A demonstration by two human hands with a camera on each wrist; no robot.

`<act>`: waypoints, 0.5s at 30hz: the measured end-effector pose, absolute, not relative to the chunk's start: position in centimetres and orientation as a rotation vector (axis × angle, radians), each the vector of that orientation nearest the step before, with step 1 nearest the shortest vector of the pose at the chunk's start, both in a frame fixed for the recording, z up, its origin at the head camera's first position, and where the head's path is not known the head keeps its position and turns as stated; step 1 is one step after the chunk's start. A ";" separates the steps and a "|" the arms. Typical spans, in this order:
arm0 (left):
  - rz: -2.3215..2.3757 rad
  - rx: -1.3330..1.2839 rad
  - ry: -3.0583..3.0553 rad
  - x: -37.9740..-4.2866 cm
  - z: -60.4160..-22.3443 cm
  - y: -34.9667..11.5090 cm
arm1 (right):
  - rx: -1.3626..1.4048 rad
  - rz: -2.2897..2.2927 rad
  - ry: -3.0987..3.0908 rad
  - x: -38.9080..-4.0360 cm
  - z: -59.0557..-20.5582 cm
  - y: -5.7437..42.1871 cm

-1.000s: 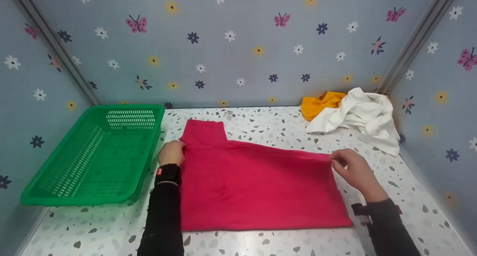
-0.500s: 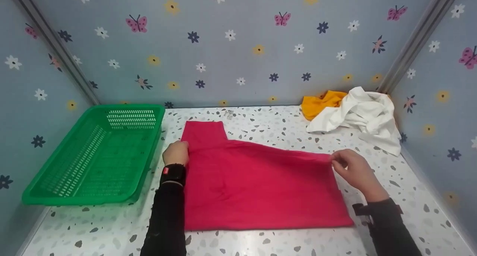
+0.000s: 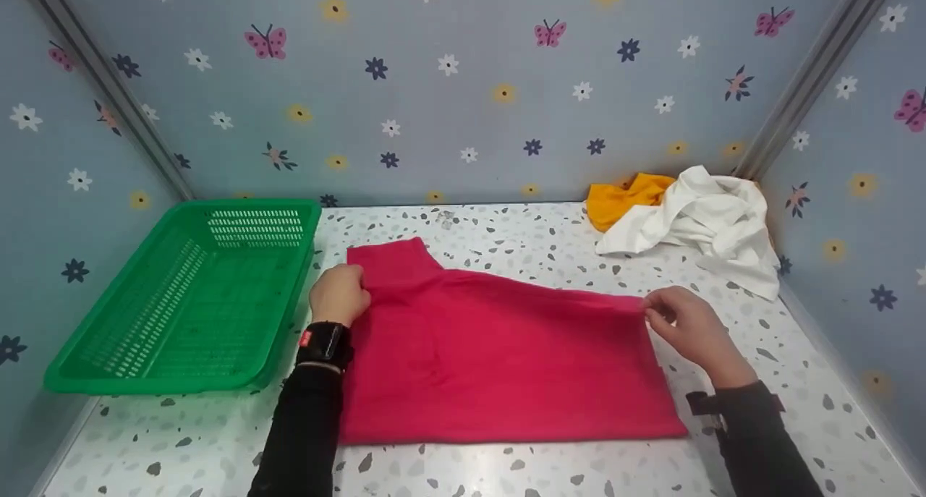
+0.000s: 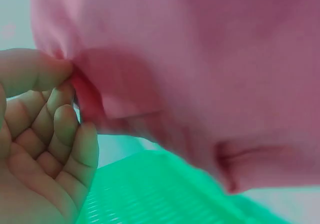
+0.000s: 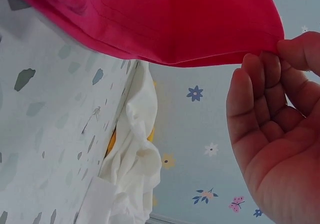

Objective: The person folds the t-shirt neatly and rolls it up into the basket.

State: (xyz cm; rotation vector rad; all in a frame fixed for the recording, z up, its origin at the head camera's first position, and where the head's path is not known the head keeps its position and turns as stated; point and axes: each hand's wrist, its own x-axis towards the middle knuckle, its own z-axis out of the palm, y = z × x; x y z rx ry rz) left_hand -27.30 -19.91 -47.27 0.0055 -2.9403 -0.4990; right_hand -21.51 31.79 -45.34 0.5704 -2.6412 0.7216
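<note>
A red garment [image 3: 492,345] lies folded flat on the speckled table [image 3: 506,229], one sleeve [image 3: 394,260] sticking out toward the back wall. My left hand [image 3: 338,293] pinches the cloth at the left edge, just below that sleeve; the left wrist view shows thumb and fingers [image 4: 60,109] closed on a red fold [image 4: 115,99]. My right hand [image 3: 680,323] pinches the garment's far right corner. In the right wrist view the fingertips [image 5: 280,69] hold the red edge [image 5: 175,29] lifted off the table.
A green plastic basket [image 3: 188,302] sits at the left, with nothing in it. A crumpled white garment [image 3: 702,222] and an orange one [image 3: 622,197] lie in the back right corner. Flowered walls close in three sides.
My left hand has drawn the cloth a little left and toward the back, and the sleeve now lies shorter and slanted. The right hand has hardly moved.
</note>
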 end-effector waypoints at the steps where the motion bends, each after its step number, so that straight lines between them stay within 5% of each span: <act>1: -0.462 -0.028 -2.924 -27.0 -46.9 -19.8 | 0.568 0.721 -2.644 -21.5 -45.3 31.8; 15: -0.072 -0.483 -2.780 -21.0 -46.0 -16.2 | 0.570 0.729 -2.663 -21.5 -45.7 31.7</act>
